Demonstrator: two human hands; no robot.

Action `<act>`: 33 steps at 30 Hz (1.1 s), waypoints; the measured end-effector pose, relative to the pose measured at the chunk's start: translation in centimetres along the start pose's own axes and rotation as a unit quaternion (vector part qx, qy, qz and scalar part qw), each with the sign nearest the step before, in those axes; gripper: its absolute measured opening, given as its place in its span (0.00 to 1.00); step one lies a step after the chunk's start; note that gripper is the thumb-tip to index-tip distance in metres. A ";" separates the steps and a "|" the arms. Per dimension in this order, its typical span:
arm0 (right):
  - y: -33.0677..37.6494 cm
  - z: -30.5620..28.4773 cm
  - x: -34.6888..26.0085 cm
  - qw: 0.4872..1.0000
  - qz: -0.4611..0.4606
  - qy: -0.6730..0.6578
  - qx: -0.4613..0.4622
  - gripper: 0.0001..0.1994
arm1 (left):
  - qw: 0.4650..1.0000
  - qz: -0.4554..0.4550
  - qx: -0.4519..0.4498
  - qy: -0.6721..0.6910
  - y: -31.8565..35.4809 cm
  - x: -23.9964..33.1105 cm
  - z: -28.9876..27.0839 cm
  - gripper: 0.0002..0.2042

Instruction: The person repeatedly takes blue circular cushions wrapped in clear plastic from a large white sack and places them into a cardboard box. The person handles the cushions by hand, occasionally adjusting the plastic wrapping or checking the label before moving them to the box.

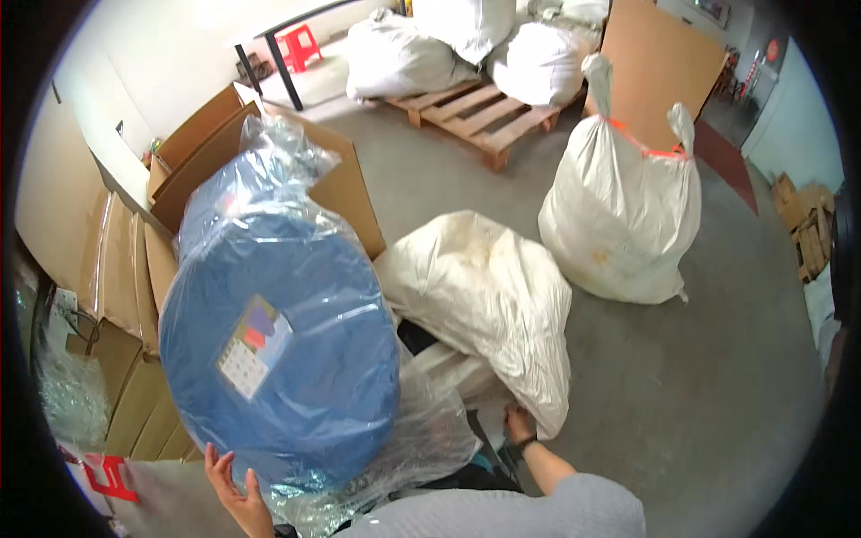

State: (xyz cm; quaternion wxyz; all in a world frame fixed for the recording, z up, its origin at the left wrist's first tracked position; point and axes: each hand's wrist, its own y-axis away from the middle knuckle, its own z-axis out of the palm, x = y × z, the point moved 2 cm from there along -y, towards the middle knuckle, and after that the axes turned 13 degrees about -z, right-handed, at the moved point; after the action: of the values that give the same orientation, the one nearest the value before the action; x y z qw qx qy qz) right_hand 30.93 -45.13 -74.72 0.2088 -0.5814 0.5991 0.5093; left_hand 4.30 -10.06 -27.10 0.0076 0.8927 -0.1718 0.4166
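A large round blue cushion point(314, 359) in clear plastic wrap, with a printed card point(256, 345) on its face, stands in front of me at the left. My left hand point(238, 493) is at its lower left edge, fingers spread. To the cushion's right lies a slack, crumpled white woven sack point(489, 278). My right hand point(517, 425) is low down at the sack's near edge, its fingers closed on the fabric and partly hidden. Loose clear plastic point(421, 439) spreads between the cushion and the sack.
Flattened cardboard boxes point(117, 260) line the left side. A full white sack point(623, 206) tied with orange cord stands on the floor at right. Farther back, white sacks point(404, 58) sit on and beside a wooden pallet point(493, 121). A red stool point(112, 477) is at lower left.
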 end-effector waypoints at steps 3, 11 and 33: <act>3.3 -5.4 -8.2 0.963 -0.134 0.102 -0.210 0.14 | 0.996 0.028 -0.081 0.030 -0.3 1.9 1.1 0.16; 11.5 -10.9 -35.7 0.868 -0.346 -0.194 -0.298 0.17 | 0.958 0.170 -0.225 0.059 -2.0 6.7 3.6 0.22; 19.2 5.3 -52.5 0.713 -0.378 -0.260 -0.531 0.22 | 0.920 0.381 0.091 0.022 -0.7 2.5 -1.0 0.10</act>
State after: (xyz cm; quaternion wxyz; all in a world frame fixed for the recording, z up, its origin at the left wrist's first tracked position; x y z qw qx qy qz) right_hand 24.07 -18.93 -25.53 0.1885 -0.6189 -0.1173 0.7534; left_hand 5.23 -9.96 -24.48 -0.2289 0.7474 -0.4597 0.4215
